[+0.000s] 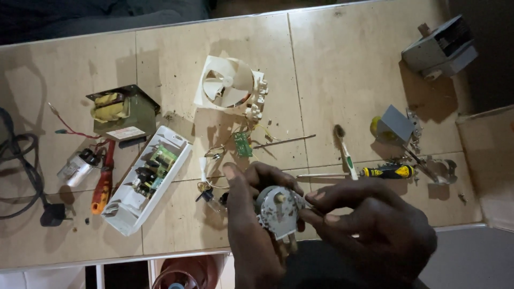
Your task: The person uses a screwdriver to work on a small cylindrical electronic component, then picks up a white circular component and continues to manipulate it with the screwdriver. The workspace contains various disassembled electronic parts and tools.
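A small round grey motor (277, 211) with a short shaft on a metal bracket is held low in the middle of the head view. My left hand (250, 225) grips it from the left and below, thumb raised beside it. My right hand (375, 222) pinches its right edge with the fingertips. Both hands hover over the near edge of the tiled table (342, 80).
On the table lie a white fan housing (230, 85), a transformer (122, 112), a white control panel with circuit boards (147, 179), a capacitor (77, 168), red pliers (103, 184), a yellow-black screwdriver (375, 172), a toothbrush (345, 152), a small green board (243, 144), a grey metal box (441, 48) and a black cord (24, 176).
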